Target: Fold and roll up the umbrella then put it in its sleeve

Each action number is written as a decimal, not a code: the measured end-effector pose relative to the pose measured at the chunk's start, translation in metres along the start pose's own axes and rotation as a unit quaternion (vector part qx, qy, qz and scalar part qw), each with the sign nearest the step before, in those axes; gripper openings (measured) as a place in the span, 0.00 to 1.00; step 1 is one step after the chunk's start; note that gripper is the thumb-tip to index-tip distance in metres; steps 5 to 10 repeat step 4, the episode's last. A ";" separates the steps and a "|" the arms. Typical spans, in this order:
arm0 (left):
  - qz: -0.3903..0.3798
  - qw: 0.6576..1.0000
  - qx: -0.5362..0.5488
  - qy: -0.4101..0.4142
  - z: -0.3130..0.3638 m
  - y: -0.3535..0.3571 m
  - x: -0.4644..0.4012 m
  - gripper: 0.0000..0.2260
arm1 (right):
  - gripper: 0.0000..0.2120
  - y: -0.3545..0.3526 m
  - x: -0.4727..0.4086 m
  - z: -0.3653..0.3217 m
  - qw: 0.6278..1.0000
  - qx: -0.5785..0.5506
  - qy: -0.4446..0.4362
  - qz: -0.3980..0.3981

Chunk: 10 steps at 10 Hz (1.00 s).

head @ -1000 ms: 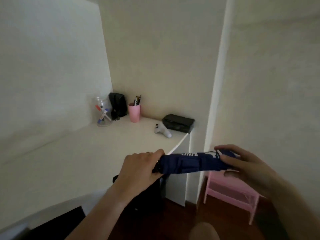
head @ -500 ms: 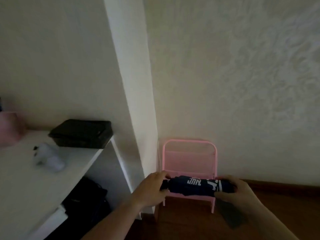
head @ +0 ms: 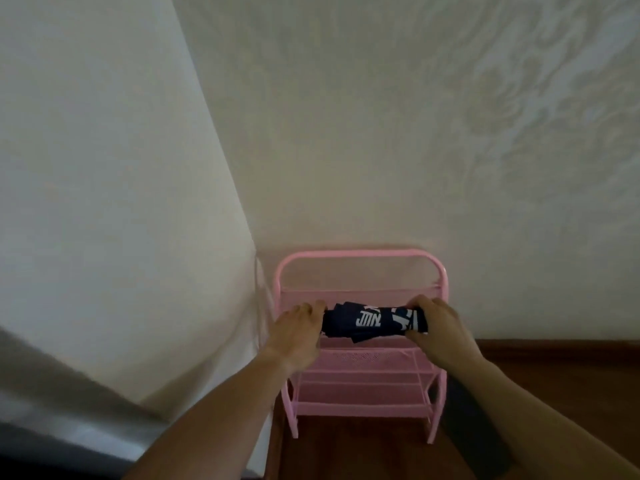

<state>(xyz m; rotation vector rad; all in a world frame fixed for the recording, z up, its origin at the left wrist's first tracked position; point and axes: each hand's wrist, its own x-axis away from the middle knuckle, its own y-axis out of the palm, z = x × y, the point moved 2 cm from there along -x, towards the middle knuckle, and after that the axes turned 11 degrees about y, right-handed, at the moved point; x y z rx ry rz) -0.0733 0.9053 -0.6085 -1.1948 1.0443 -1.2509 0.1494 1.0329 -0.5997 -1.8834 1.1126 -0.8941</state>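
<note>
The navy umbrella (head: 372, 322), folded and rolled with white lettering on its cloth, lies crosswise in the air just above the pink rack's top shelf. My left hand (head: 298, 332) grips its left end, fingers curled over it. Around the right end my right hand (head: 438, 329) is wrapped. A long dark strip, maybe the sleeve (head: 467, 431), hangs below my right forearm; what holds it is hidden.
A small pink metal rack (head: 360, 386) with mesh shelves stands against the pale wall on a dark wooden floor (head: 554, 382). A white wall corner juts out at the left, and a blurred grey edge (head: 52, 424) shows at the lower left.
The view has swung right and down, away from the white desk to the pink rack. Both hands kept hold of the umbrella and carried it over the rack's top shelf.
</note>
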 end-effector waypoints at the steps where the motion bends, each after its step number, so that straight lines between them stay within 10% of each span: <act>1: -0.028 1.000 0.013 0.001 -0.014 0.038 -0.017 0.20 | 0.17 0.031 -0.022 0.012 0.998 0.060 -0.002 0.000; 3: -0.070 0.985 0.150 -0.056 -0.031 0.085 -0.028 0.19 | 0.13 0.082 -0.048 0.033 0.992 0.099 0.007 -0.082; 10: -0.036 0.991 0.122 -0.039 -0.025 0.092 -0.029 0.15 | 0.16 0.098 -0.052 0.039 0.986 0.147 -0.019 -0.080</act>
